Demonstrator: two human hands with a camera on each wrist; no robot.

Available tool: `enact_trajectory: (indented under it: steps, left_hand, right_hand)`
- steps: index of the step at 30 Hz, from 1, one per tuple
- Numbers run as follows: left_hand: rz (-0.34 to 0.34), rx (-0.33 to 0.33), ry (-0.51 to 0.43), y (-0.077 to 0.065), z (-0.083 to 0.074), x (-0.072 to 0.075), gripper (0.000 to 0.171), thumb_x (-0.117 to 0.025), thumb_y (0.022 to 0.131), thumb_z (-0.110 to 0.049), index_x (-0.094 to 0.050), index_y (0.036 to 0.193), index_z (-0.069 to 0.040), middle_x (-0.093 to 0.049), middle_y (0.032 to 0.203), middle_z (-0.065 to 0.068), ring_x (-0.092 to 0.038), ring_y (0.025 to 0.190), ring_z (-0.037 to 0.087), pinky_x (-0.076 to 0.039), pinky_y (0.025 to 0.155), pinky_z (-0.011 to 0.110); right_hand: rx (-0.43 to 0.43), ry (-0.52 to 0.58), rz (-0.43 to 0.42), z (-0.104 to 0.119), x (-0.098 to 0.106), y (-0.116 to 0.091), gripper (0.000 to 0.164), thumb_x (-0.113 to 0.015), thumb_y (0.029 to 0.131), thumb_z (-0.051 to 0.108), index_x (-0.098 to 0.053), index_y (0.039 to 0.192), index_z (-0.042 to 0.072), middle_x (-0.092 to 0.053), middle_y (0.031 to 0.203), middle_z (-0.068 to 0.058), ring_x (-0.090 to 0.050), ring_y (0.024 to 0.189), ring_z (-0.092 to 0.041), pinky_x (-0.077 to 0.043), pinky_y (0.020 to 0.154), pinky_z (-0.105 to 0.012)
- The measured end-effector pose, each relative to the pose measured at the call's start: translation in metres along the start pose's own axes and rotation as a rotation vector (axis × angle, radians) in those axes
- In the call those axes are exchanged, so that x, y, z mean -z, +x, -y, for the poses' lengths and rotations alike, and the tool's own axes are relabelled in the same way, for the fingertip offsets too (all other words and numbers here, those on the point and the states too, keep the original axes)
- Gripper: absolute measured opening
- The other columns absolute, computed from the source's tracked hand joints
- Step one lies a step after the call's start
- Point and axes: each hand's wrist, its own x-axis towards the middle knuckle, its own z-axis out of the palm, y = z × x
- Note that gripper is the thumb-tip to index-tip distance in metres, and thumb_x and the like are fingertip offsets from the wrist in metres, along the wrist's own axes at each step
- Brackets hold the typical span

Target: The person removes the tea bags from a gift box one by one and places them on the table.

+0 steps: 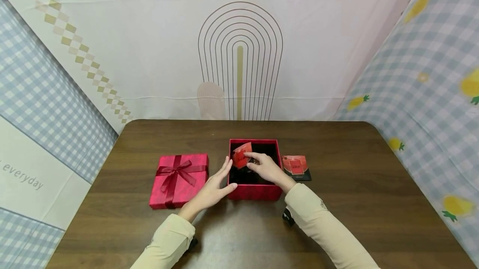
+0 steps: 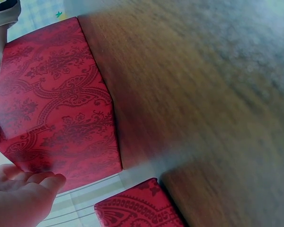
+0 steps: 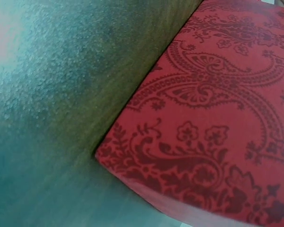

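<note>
A red box (image 1: 254,193) with a dark interior stands on the table, its top uncovered. My right hand (image 1: 267,168) reaches over its right side and pinches a red-orange sachet (image 1: 241,156) at the right edge. That sachet is tilted inside the box, near the left wall. With fingers extended, my left hand (image 1: 211,191) lies along the box's left side, fingertips right at the rim. In the left wrist view the left fingers (image 2: 45,182) are beside the patterned red wall. The right wrist view shows patterned box wall (image 3: 217,104) but no fingers.
On the left lies a red lid (image 1: 159,196) with a dark red ribbon bow (image 1: 179,172). Right of the box, a second red and black sachet (image 1: 297,167) lies flat on the brown wooden table (image 1: 355,202). A patterned cloth (image 1: 161,53) hangs behind the table.
</note>
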Motion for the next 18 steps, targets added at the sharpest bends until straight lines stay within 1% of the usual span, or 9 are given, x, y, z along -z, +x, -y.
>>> enact_trajectory:
  steps: [3,7,12,15,16,18]
  left_hand:
    - [0.002,0.003,-0.005,0.000,0.000,0.000,0.069,-0.057,0.090,-0.018,-0.019,0.144,0.000,-0.006,0.151,0.016,-0.020,0.135,0.032,-0.022,0.105,0.051]
    - [-0.002,0.003,-0.002,0.000,-0.001,0.000,0.069,-0.058,0.089,-0.018,-0.019,0.144,0.000,-0.006,0.151,0.017,-0.020,0.135,0.033,-0.022,0.105,0.051]
    - [-0.003,0.017,-0.008,0.000,-0.002,0.000,0.070,-0.058,0.089,-0.017,-0.018,0.144,-0.001,-0.005,0.151,0.014,-0.020,0.135,0.032,-0.022,0.106,0.050]
    - [-0.002,0.022,-0.008,0.000,-0.001,0.000,0.070,-0.057,0.090,-0.018,-0.018,0.145,-0.002,-0.004,0.152,0.013,-0.019,0.135,0.032,-0.022,0.106,0.050]
    - [-0.003,0.021,-0.006,0.000,-0.001,0.000,0.069,-0.057,0.090,-0.018,-0.018,0.145,-0.001,-0.004,0.152,0.014,-0.020,0.135,0.032,-0.022,0.106,0.051]
    - [-0.004,0.020,-0.003,0.000,-0.001,-0.001,0.070,-0.057,0.090,-0.019,-0.018,0.144,-0.001,-0.005,0.151,0.015,-0.020,0.135,0.033,-0.022,0.105,0.051]
  right_hand:
    - [0.009,0.011,-0.027,0.001,0.002,-0.002,0.041,-0.054,0.089,0.006,-0.049,0.129,0.000,-0.061,0.113,-0.017,-0.061,0.078,-0.016,-0.048,0.068,-0.029]
    - [-0.006,0.030,-0.055,0.002,0.007,-0.007,0.043,-0.054,0.089,0.005,-0.048,0.132,0.002,-0.056,0.121,-0.018,-0.062,0.082,-0.019,-0.050,0.069,-0.031]
    - [-0.013,0.081,-0.094,0.002,0.017,-0.015,0.043,-0.053,0.090,0.005,-0.047,0.133,0.005,-0.052,0.127,-0.017,-0.060,0.077,-0.028,-0.046,0.065,-0.030]
    - [0.016,0.117,-0.134,-0.001,0.022,-0.019,0.043,-0.052,0.090,0.002,-0.047,0.133,0.004,-0.051,0.129,-0.018,-0.060,0.078,-0.034,-0.049,0.067,-0.032]
    - [0.029,0.134,-0.150,-0.003,0.024,-0.020,0.042,-0.052,0.090,0.001,-0.047,0.132,0.003,-0.050,0.130,-0.018,-0.061,0.081,-0.034,-0.050,0.070,-0.035]
    - [0.051,0.171,-0.191,-0.007,0.028,-0.023,0.041,-0.051,0.090,-0.002,-0.048,0.131,0.001,-0.050,0.128,-0.020,-0.061,0.080,-0.031,-0.051,0.072,-0.038]
